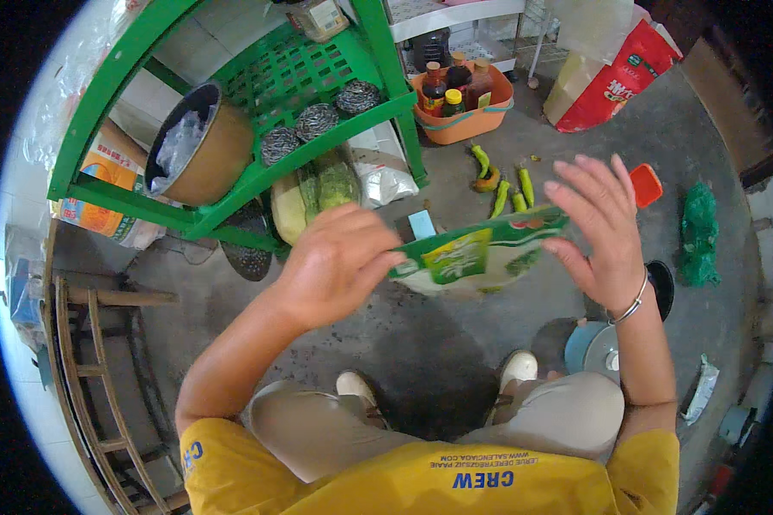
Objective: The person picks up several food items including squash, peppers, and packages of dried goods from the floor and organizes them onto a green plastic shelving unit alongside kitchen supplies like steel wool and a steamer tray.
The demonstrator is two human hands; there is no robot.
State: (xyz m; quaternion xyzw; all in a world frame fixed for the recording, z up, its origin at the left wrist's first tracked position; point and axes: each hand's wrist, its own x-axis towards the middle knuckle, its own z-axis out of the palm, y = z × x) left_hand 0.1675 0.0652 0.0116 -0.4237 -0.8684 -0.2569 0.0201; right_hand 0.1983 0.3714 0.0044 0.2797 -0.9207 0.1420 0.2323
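1. Green and white plastic: we hold the packet [472,256] up above the floor [318,356], in front of our knees.
2. Its long axis runs left to right across us, the right end slightly higher in the view and farther from us; the printed face is turned our way.
3. Our left hand [339,266] has its fingers pinched on the left end.
4. Our right hand [599,227] is at the other end, fingers spread; we cannot tell whether its thumb touches the packet.
5. Just beyond, we see a blue box [422,225] and green peppers [501,198] on the floor.
6. Farther out stand an orange basket [464,129] of bottles [434,88] and, leftward, a green shelf [380,51].
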